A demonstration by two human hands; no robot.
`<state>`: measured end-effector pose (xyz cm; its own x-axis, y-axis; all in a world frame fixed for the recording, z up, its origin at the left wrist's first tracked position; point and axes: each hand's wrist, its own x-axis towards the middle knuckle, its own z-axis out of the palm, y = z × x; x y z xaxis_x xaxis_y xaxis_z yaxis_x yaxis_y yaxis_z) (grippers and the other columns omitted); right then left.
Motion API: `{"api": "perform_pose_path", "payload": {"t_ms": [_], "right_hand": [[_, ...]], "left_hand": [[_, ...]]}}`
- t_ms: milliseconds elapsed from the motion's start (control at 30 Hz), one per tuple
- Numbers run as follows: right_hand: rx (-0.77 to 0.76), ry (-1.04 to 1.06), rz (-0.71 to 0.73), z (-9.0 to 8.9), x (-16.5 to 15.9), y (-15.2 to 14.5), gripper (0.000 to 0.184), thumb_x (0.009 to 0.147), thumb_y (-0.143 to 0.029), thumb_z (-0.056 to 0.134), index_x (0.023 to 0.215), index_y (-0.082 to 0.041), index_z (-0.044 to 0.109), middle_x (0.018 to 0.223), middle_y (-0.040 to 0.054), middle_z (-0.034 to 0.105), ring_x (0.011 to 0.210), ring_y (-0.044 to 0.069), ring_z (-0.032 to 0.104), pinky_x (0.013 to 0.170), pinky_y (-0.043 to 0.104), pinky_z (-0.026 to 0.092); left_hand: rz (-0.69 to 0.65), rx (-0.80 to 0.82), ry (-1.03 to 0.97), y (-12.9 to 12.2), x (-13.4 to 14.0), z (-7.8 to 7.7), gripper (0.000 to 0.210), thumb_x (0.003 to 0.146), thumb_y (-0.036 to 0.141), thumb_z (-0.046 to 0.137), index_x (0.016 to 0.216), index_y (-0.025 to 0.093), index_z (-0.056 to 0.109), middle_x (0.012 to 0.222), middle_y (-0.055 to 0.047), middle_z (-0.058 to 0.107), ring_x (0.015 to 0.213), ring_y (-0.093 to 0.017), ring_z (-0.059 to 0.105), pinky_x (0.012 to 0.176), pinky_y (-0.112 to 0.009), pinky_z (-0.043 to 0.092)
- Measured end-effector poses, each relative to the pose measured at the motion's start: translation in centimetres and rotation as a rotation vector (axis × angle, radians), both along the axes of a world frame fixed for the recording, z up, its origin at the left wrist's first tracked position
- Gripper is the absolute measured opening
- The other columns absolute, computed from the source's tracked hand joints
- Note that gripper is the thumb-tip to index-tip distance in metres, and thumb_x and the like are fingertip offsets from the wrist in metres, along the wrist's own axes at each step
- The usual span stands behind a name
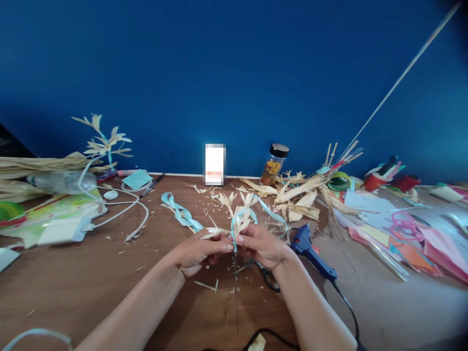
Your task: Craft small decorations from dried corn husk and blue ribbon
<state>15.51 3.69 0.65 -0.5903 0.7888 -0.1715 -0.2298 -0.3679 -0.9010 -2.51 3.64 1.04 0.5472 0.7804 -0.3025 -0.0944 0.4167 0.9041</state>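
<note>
In the middle of the head view, my left hand [206,247] and my right hand [261,243] meet around a dried-husk flower spray [241,219]. Both sets of fingers pinch its stem, which is wrapped in light blue ribbon. Pale husk petals fan out above my fingers, and a thin bare wire hangs below them. A loose length of light blue ribbon [179,212] lies curled on the table to the left of the spray. Dark-handled scissors [269,279] lie under my right hand, partly hidden by it. A blue glue gun [313,253] rests just right of that hand.
Husk scraps litter the brown table [146,292]. A black-lidded jar [274,163] and husk strips [300,195] lie at the back right, coloured paper [369,209] farther right. Left are a finished husk spray [107,141], a white cable [120,212], a charger [62,230] and a plastic bottle [64,181].
</note>
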Motion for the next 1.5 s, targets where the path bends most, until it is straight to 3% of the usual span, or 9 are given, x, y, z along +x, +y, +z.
{"api": "perform_pose_path", "payload": {"t_ms": [400,600,867,1000,1300,1500], "right_hand": [[-0.084,0.047,-0.061,-0.2,0.2,0.0,0.029,0.064,-0.034,0.073,0.071,-0.013,0.056,0.055,-0.0050,0.046,0.049,0.005,0.037,0.048,0.020,0.024],[-0.085,0.038,-0.063,-0.2,0.2,0.1,0.026,0.067,-0.032,0.072,0.071,-0.013,0.055,0.054,-0.0054,0.044,0.048,0.005,0.036,0.047,0.019,0.024],[-0.058,-0.130,-0.186,-0.4,-0.1,0.3,0.032,0.062,-0.037,0.074,0.066,-0.014,0.051,0.053,-0.0069,0.044,0.046,0.004,0.036,0.044,0.018,0.023],[-0.013,-0.208,-0.208,-0.1,-0.3,0.3,0.034,0.060,-0.039,0.074,0.065,-0.015,0.050,0.051,-0.0072,0.044,0.045,0.004,0.035,0.043,0.018,0.022],[-0.005,-0.188,-0.198,0.3,-0.1,0.2,0.032,0.062,-0.038,0.073,0.066,-0.015,0.051,0.052,-0.0073,0.044,0.046,0.005,0.036,0.044,0.019,0.025],[0.030,-0.190,-0.192,-0.1,-0.2,0.1,0.031,0.064,-0.036,0.072,0.065,-0.016,0.048,0.048,-0.0080,0.044,0.043,0.004,0.034,0.042,0.019,0.021]], "left_hand": [[0.076,-0.079,-0.044,-0.4,1.3,0.5,0.023,0.059,0.026,0.072,0.055,0.013,0.054,0.046,0.008,0.038,0.042,-0.003,0.025,0.041,-0.017,0.019],[0.165,0.037,0.093,-0.6,1.7,0.4,0.023,0.059,0.029,0.071,0.053,0.013,0.054,0.041,0.008,0.041,0.038,-0.003,0.027,0.040,-0.018,0.018],[0.293,0.255,0.329,-0.9,2.4,0.3,0.015,0.063,0.028,0.063,0.059,0.013,0.061,0.051,0.003,0.056,0.047,-0.009,0.046,0.048,-0.021,0.033],[0.291,0.270,0.371,-1.0,2.4,0.3,0.014,0.064,0.027,0.060,0.065,0.013,0.065,0.054,0.001,0.060,0.049,-0.011,0.049,0.049,-0.021,0.036],[0.233,0.161,0.226,-1.0,2.0,1.0,0.013,0.062,0.025,0.065,0.065,0.013,0.064,0.051,0.002,0.058,0.046,-0.009,0.046,0.047,-0.020,0.033],[0.181,0.220,0.251,-0.8,1.8,0.9,0.017,0.059,0.025,0.070,0.068,0.011,0.067,0.057,-0.001,0.064,0.051,-0.011,0.051,0.052,-0.022,0.038]]}}
